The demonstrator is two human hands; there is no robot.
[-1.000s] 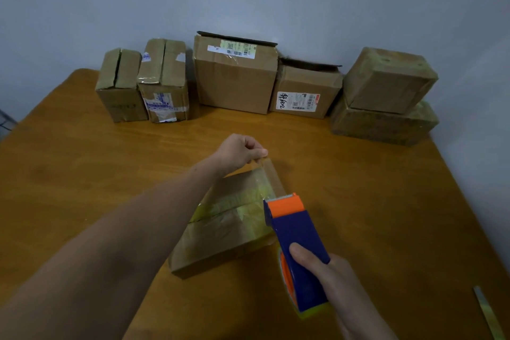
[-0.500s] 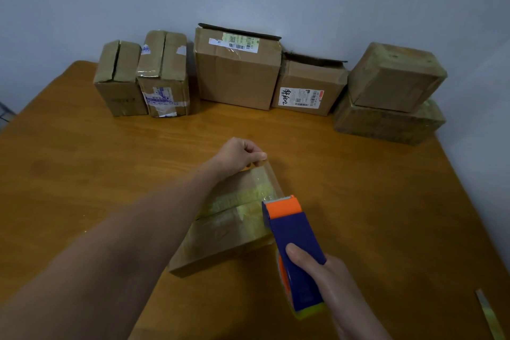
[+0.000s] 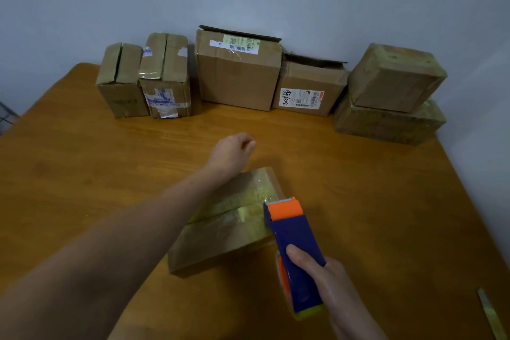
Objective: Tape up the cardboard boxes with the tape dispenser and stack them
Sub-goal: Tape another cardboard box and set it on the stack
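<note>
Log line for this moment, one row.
phase: taping flat box | right hand: grips dispenser at box edge | left hand: closed beyond box, contents unclear | stack: two boxes, back right

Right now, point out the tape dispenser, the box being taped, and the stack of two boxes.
tape dispenser [image 3: 296,240]: head view, on its blue body.
box being taped [image 3: 220,240]: head view, on its taped top face.
stack of two boxes [image 3: 394,80]: head view, on the upper box's front face, back right by the wall.

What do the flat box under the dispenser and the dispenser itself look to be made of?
Flat brown box: matte corrugated cardboard, going by its folded flaps, with glossy clear tape glinting across the top. Blue and orange tape dispenser in the right hand: smooth moulded plastic, apparently, with an even sheen.
</note>
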